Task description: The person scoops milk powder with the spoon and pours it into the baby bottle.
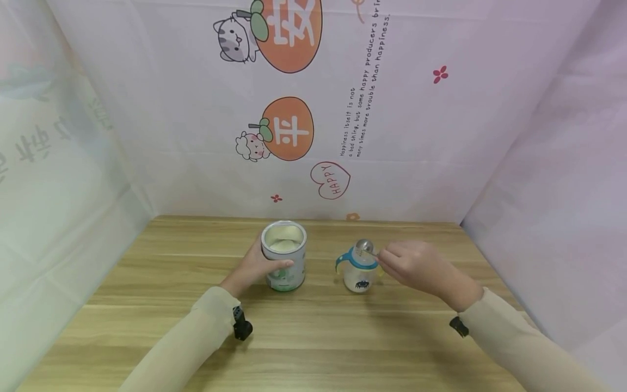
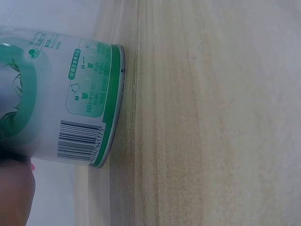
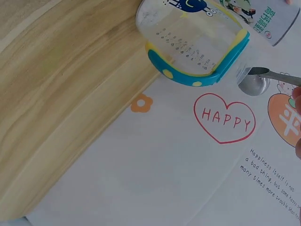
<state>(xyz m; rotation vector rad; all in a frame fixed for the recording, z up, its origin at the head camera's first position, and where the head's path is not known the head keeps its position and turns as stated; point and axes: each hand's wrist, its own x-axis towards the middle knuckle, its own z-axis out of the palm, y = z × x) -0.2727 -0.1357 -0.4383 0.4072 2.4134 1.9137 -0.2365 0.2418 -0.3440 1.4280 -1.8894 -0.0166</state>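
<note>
My left hand (image 1: 254, 267) grips the side of an open can of pale powder (image 1: 295, 276), thumb across its front. The can stands upright on the table; in the left wrist view its green-and-white label (image 2: 87, 80) and base show. To its right stands a clear baby bottle (image 1: 356, 279) with a blue collar and side handles, its mouth uncovered. My right hand (image 1: 416, 267) pinches the handle of a metal measuring spoon (image 1: 364, 245). In the right wrist view the spoon's round bowl (image 3: 255, 85) is tipped over at the bottle's mouth, with its rounded back outward.
The wooden table (image 1: 313, 348) ends at a printed white cloth backdrop (image 1: 401, 179) just behind the can and bottle. Cloth also hangs along both sides. Fine pale specks (image 2: 129, 127) lie by the can's base.
</note>
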